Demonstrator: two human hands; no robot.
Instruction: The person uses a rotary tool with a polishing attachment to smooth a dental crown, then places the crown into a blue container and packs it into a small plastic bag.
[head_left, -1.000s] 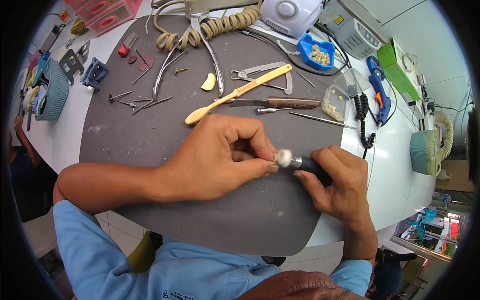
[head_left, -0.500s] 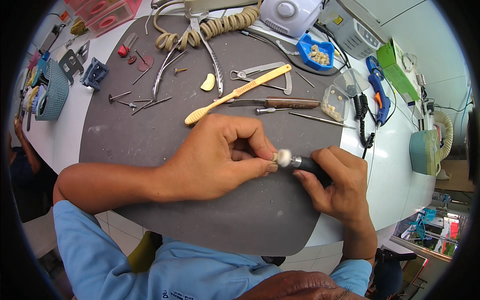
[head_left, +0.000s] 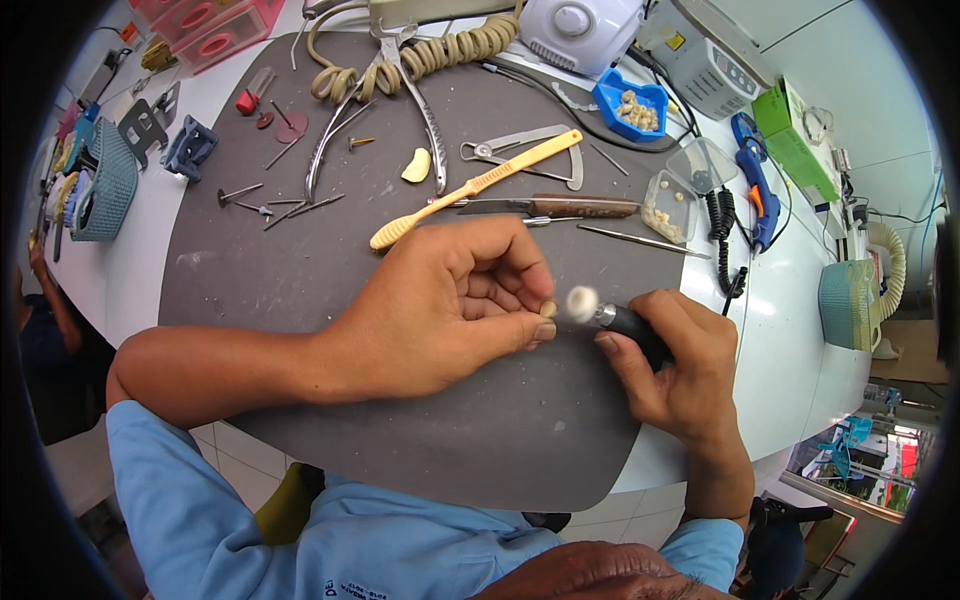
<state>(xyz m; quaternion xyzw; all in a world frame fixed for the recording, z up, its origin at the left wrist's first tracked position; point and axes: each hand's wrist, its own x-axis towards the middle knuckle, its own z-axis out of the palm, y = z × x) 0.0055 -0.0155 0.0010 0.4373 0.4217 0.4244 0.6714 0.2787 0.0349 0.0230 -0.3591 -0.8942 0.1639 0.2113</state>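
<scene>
My left hand (head_left: 430,310) pinches a small cream dental crown (head_left: 548,310) between thumb and fingertip. The other fingers curl behind it. My right hand (head_left: 685,365) is wrapped round a black rotary handpiece (head_left: 638,330) with a metal nose. On its tip sits a round white polishing buff (head_left: 582,304), blurred at the edge. A small gap separates the buff from the crown. Just beyond my left hand lie a yellow toothbrush (head_left: 480,185) and a knife with a wooden handle (head_left: 585,206).
Crown pliers (head_left: 432,130), a caliper (head_left: 575,165) and several burs lie on the grey mat (head_left: 480,440). At the right stand a clear box of small crowns (head_left: 668,208), a blue tray (head_left: 628,105) and a blue torch (head_left: 757,185). A coiled cord (head_left: 470,42) runs behind.
The buff has come off the crown and moved slightly right and up with the handpiece. My left fingers have shifted a little, showing more of the crown.
</scene>
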